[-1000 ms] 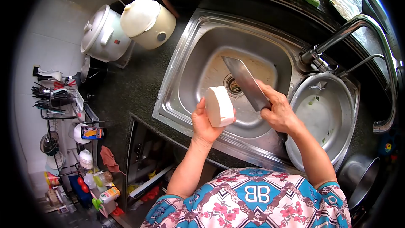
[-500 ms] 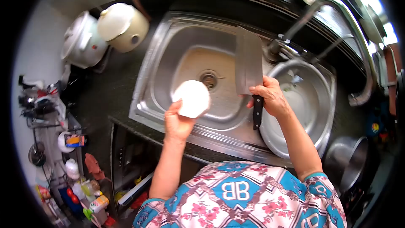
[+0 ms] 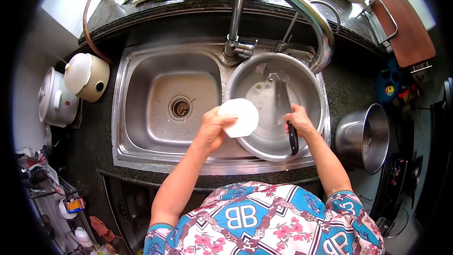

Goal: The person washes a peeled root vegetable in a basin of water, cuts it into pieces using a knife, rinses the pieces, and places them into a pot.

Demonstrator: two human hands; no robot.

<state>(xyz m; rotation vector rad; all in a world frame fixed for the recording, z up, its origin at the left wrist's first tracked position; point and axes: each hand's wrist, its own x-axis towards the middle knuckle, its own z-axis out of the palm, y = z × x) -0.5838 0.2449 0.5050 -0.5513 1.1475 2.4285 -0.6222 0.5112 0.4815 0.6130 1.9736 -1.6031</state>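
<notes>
My left hand (image 3: 214, 126) grips a bright white, many-sided piece (image 3: 241, 117) by its left side, over the near left rim of the metal basin (image 3: 234, 73). Overexposure washes out its surface, so I cannot tell what it is. In my right hand (image 3: 300, 120) is a cleaver (image 3: 293, 138), held by its black riveted handle. Its blade points away from me and appears narrow, turned nearly edge-on above the basin. Cloudy water (image 3: 262, 106) and a few small pale and green scraps lie in the basin.
A steel sink bowl (image 3: 160, 73) with a drain lies left of the basin. The tall curved faucet (image 3: 325, 42) arches over the basin's far side. A metal pot (image 3: 349, 134) lies tilted at right. Two lidded cookers (image 3: 87, 78) stand at far left, a brown board (image 3: 409, 28) at far right.
Both hands have shifted right relative to the sink, bringing the white piece and cleaver over the basin. The cleaver's blade has turned from broadside to nearly edge-on. The camera view has swung right.
</notes>
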